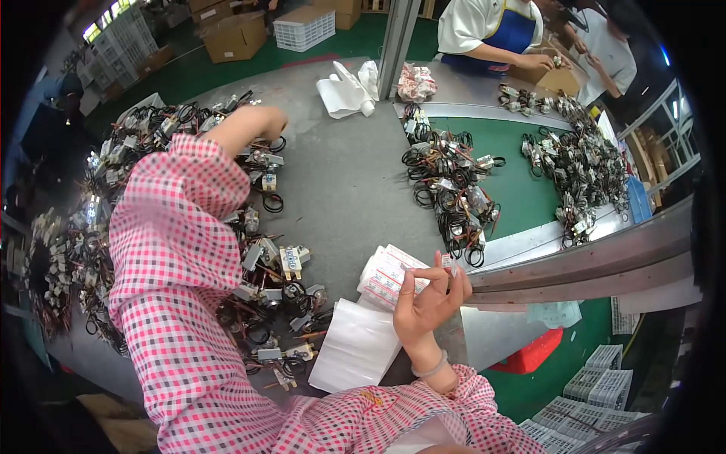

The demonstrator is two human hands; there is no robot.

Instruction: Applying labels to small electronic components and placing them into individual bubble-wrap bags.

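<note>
My left hand [262, 122] is stretched forward over a long heap of small electrical parts with black cables [181, 113] on the left of the table. Its fingers point down and away, and whatever they touch is hidden. My right hand [427, 306] is raised at the near right with bent fingers. A small white label with red print [446, 262] is held at its fingertips. Just beside and under that hand lies a stack of printed label sheets [386, 276]. A glossy white backing sheet [355, 344] spreads out from the stack toward me.
More cabled parts [454, 189] form a row along the right table edge, and another heap [582, 166] lies beyond on green. Crumpled white paper [348, 91] lies at the far end near a metal post [397, 45]. Across the bench a co-worker [491, 38] handles a part.
</note>
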